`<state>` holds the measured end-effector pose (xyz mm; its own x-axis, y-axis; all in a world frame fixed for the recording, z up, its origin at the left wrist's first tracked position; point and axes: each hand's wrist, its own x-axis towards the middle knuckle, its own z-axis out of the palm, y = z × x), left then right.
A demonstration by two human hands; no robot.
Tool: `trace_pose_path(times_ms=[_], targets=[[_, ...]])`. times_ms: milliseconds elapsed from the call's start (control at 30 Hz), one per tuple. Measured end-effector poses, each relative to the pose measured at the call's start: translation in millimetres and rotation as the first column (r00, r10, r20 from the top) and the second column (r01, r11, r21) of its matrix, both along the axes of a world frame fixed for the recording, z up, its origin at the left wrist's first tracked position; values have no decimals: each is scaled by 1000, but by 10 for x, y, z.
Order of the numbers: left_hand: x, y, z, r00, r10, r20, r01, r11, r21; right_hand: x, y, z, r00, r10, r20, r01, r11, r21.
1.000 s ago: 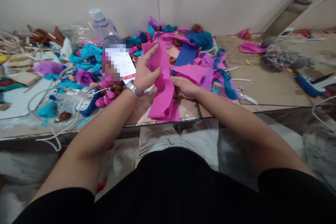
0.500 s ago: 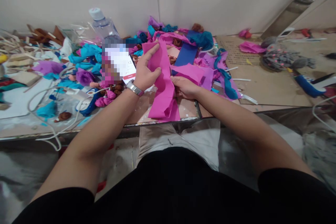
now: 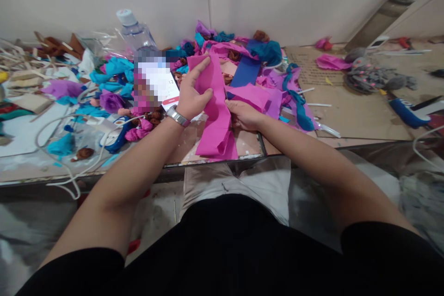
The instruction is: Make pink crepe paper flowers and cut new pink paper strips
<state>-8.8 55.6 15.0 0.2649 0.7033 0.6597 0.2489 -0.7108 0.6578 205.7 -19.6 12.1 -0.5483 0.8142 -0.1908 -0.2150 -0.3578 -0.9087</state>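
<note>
A long folded strip of bright pink crepe paper (image 3: 217,88) lies toward me, its near end curled at the table edge. My left hand (image 3: 194,90), a metal watch at its wrist, rests on the strip's left side with fingers stretched out and thumb apart, pressing it. At the strip's right edge my right hand (image 3: 244,114) is closed, thumb on top. A thin dark line shows by its fingertips; what it grips is mostly hidden. Another pink piece (image 3: 251,95) spreads just beyond the right hand.
A lit phone (image 3: 161,85) leans left of my left hand, before a clear bottle (image 3: 135,32). Crumpled coloured paper (image 3: 114,74) heaps around. A white cable (image 3: 71,166) hangs over the front edge. Rightward are cardboard (image 3: 347,115), a grey bundle (image 3: 369,76) and a blue tape dispenser (image 3: 411,113).
</note>
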Motion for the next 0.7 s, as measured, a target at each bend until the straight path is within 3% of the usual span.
trace_pose_path(times_ms=[433,700], targets=[[18,-56,63,998,39,-50,-40,999,-22,-6,-26,42,1000,2,-7,-2,1000,-18],[48,-114,95,999,39,-31,-41,998,-41,13,23,-20,999,-31,-9,31,999,-12]])
